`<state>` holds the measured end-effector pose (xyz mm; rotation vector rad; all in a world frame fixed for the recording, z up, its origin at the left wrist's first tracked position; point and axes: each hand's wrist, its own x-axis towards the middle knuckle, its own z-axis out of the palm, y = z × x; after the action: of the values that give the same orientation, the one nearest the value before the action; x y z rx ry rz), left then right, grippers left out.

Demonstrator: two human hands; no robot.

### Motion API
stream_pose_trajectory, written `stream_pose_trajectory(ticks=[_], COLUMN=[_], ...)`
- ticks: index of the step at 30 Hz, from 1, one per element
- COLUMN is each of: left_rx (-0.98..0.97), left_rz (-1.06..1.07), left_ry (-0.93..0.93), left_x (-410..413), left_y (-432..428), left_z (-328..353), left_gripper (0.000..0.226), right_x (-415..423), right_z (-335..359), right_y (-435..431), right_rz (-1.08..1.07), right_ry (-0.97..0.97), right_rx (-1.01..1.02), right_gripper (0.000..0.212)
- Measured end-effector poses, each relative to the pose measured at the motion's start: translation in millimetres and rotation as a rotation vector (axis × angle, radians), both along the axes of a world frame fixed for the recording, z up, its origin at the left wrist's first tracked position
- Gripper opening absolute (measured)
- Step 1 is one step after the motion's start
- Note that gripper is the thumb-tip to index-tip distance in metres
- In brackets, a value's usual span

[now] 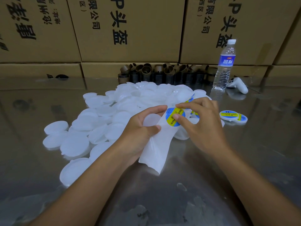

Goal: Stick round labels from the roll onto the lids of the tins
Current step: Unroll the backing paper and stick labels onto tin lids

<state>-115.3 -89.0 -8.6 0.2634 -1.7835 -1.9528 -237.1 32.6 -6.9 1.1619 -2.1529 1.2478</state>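
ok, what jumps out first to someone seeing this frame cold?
The two hands at centre: the left hand grips a white backing strip while the right hand pinches a blue-and-yellow round label on it. Behind and to the left sprawls a pile of plain white lids on the shiny metal table; two labelled lids lie to the right.

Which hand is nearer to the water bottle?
Right. The right hand, pinching the label, is in front of the water bottle and slightly left; the left hand, holding the backing strip, lies farther left.
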Motion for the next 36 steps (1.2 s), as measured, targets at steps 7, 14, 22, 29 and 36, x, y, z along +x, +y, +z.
stream_pose_trajectory(ticks=[7, 14, 22, 29, 36], left_rx=[-0.014, -0.021, 0.029, 0.137, 0.220], left_rz=[-0.019, -0.042, -0.033, -0.007, 0.016], left_ry=[0.004, -0.004, -0.013, -0.005, 0.031], left_x=[0, 0, -1, -1, -2], left_y=[1, 1, 0, -2, -4], left_z=[0, 0, 0, 0, 1], left_gripper=[0.054, 0.054, 0.050, 0.046, 0.042], right_x=[-1, -1, 3, 6, 12], right_z=[1, 2, 3, 6, 10], right_y=[0, 2, 1, 2, 1], right_rz=[0.032, 0.074, 0.072, 0.106, 0.154], right_ry=[-0.041, -0.071, -0.028, 0.010, -0.032], right_rx=[0.014, 0.061, -0.037, -0.077, -0.160], right_gripper=[0.023, 0.019, 0.022, 0.020, 0.032])
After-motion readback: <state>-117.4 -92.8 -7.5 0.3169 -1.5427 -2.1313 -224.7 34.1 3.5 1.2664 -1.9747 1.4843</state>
